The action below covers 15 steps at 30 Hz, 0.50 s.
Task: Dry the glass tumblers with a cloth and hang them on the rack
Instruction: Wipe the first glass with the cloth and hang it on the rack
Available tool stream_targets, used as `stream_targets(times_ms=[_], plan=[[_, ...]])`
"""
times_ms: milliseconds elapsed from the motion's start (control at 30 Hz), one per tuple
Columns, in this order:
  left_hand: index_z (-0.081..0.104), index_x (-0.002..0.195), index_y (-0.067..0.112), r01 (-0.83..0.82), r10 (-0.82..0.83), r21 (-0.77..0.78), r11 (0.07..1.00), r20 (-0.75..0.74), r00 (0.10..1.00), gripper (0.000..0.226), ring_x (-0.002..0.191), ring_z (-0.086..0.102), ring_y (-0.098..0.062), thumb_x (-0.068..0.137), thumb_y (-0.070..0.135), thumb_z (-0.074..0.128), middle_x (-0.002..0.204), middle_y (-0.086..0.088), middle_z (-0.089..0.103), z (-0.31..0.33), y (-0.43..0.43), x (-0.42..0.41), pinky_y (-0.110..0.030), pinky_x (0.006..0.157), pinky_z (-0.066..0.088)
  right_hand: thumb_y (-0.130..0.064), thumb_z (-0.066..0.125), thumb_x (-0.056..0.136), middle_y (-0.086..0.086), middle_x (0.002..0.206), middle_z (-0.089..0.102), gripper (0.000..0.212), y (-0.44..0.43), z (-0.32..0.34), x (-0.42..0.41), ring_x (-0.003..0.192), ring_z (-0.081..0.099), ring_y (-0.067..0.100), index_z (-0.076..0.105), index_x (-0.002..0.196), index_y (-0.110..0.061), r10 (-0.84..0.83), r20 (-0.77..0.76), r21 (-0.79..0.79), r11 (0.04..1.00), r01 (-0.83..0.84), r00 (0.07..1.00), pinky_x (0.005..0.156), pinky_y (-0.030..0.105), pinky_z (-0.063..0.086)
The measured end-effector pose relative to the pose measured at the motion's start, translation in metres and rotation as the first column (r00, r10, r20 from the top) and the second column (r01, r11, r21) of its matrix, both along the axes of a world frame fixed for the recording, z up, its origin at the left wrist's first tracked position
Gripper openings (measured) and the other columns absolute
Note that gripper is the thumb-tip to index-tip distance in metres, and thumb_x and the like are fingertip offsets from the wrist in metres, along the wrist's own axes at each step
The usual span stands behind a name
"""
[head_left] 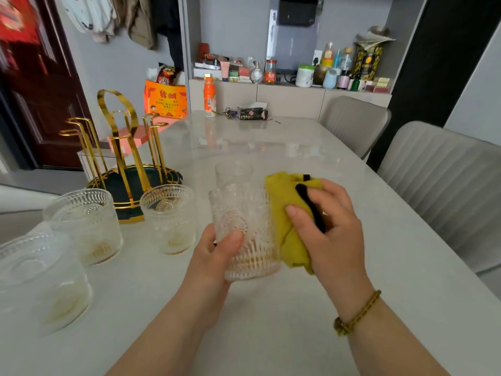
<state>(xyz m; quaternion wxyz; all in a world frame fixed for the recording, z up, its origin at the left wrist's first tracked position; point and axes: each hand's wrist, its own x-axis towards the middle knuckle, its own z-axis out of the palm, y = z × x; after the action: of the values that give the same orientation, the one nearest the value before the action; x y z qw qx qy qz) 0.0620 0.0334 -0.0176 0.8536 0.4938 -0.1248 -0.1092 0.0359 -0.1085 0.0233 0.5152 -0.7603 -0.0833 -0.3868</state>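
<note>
Your left hand [214, 256] holds a ribbed glass tumbler [252, 245] upright just above the table [298, 308], thumb pressed on the near wall and the other fingers curled round behind it. Your right hand [336, 226] grips a bunched yellow cloth [284, 202] with a dark cord running through it, and presses the cloth flat against the tumbler's side at three o'clock. A braided bracelet [355, 316] sits on that wrist.

Taking the held tumbler as the clock's centre, with twelve pointing away from you: a second tumbler [234, 172] stands on the table just behind it at twelve, partly hidden by it. A third tumbler [168, 218] stands at nine, close by. A fourth tumbler [84, 223] stands farther out along nine. A fifth tumbler [35, 280], blurred at the frame's edge, is at eight. All three are mouth up, with cloudy walls.

The gold rack [128, 213] stands at ten on a dark round tray, its pegs bare, just behind the third and fourth tumblers.

Far up the table at twelve stand an orange bottle [210, 97] and a black tissue pack [253, 114]. Two grey chairs [439, 185] line the table's edge at two.
</note>
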Motion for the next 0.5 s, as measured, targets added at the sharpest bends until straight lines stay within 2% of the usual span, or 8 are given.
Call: stream_targets(times_ms=[100,167,233,300,333,400,467,500], plan=[[0.047,0.128,0.006,-0.02,0.021,-0.021,1.0,0.014,1.0,0.104,0.103,0.064,-0.031,0.04,0.05,0.082,0.116,-0.018,0.063,0.004,0.001,-0.001,-0.046,0.083,0.054,-0.034,0.067,0.059,-0.015,0.103,0.051,0.021,0.005,-0.017,-0.004,0.091,0.051,-0.018,0.057,0.077,-0.038,0.065,-0.094,0.136,0.989,-0.051,0.993,0.077,0.001,0.041],[0.047,0.128,0.003,-0.045,0.045,-0.041,0.998,-0.015,0.999,0.094,0.09,0.067,-0.025,0.047,0.046,0.07,0.109,-0.016,0.064,0.006,0.003,0.001,-0.037,0.069,0.057,-0.037,0.062,0.058,-0.014,0.102,0.049,0.01,0.01,-0.021,-0.009,0.093,0.051,-0.018,0.058,0.067,-0.034,0.074,-0.07,0.025,0.997,-0.073,0.995,0.077,-0.001,0.039],[0.044,0.128,0.0,-0.07,0.069,-0.03,0.997,-0.038,0.997,0.104,0.09,0.065,-0.027,0.042,0.049,0.075,0.109,-0.02,0.062,0.004,0.004,0.004,-0.034,0.066,0.057,-0.033,0.058,0.064,-0.016,0.102,0.048,0.02,0.013,-0.022,-0.013,0.097,0.048,-0.018,0.061,0.082,-0.027,0.044,0.008,-0.11,0.993,-0.043,0.999,0.08,-0.001,0.037],[0.045,0.125,-0.002,-0.063,0.063,0.025,0.998,0.004,0.998,0.117,0.096,0.062,-0.034,0.033,0.058,0.082,0.111,-0.026,0.059,0.005,0.003,0.002,-0.039,0.071,0.055,-0.03,0.059,0.067,-0.023,0.102,0.048,0.025,0.012,-0.021,-0.013,0.101,0.046,-0.017,0.058,0.092,-0.027,0.005,0.096,-0.139,0.99,0.009,0.995,0.083,0.0,0.036],[0.047,0.123,0.0,-0.058,0.056,0.068,0.996,0.03,0.998,0.113,0.099,0.061,-0.036,0.033,0.058,0.083,0.112,-0.026,0.06,0.005,0.001,-0.001,-0.042,0.076,0.054,-0.031,0.06,0.068,-0.029,0.104,0.047,0.025,0.011,-0.019,-0.013,0.101,0.046,-0.018,0.06,0.093,-0.028,-0.026,0.124,-0.096,0.995,0.038,0.992,0.084,0.0,0.036],[0.051,0.118,0.007,-0.022,0.016,0.095,0.995,0.064,0.998,0.091,0.105,0.06,-0.039,0.041,0.045,0.079,0.112,-0.024,0.062,0.002,-0.002,-0.003,-0.049,0.086,0.051,-0.028,0.068,0.069,-0.036,0.104,0.047,0.016,0.004,-0.017,-0.01,0.098,0.047,-0.021,0.065,0.083,-0.033,-0.071,0.104,0.119,0.991,0.059,0.992,0.081,-0.001,0.037],[0.051,0.119,0.009,0.052,-0.057,0.074,0.996,0.071,0.996,0.088,0.107,0.059,-0.038,0.043,0.044,0.079,0.115,-0.023,0.062,0.0,-0.004,-0.005,-0.051,0.089,0.05,-0.014,0.073,0.073,-0.027,0.104,0.05,0.023,-0.004,-0.019,-0.006,0.088,0.05,-0.023,0.064,0.084,-0.032,-0.055,-0.012,0.313,0.948,0.056,0.998,0.075,-0.002,0.039],[0.051,0.12,0.009,0.081,-0.084,0.04,0.996,0.074,0.994,0.095,0.107,0.06,-0.036,0.04,0.049,0.083,0.115,-0.021,0.062,0.0,-0.005,-0.006,-0.049,0.087,0.052,-0.012,0.073,0.073,-0.019,0.104,0.053,0.023,-0.007,-0.022,-0.004,0.084,0.052,-0.021,0.064,0.088,-0.027,-0.031,-0.057,0.315,0.948,0.048,0.998,0.072,-0.001,0.041]])
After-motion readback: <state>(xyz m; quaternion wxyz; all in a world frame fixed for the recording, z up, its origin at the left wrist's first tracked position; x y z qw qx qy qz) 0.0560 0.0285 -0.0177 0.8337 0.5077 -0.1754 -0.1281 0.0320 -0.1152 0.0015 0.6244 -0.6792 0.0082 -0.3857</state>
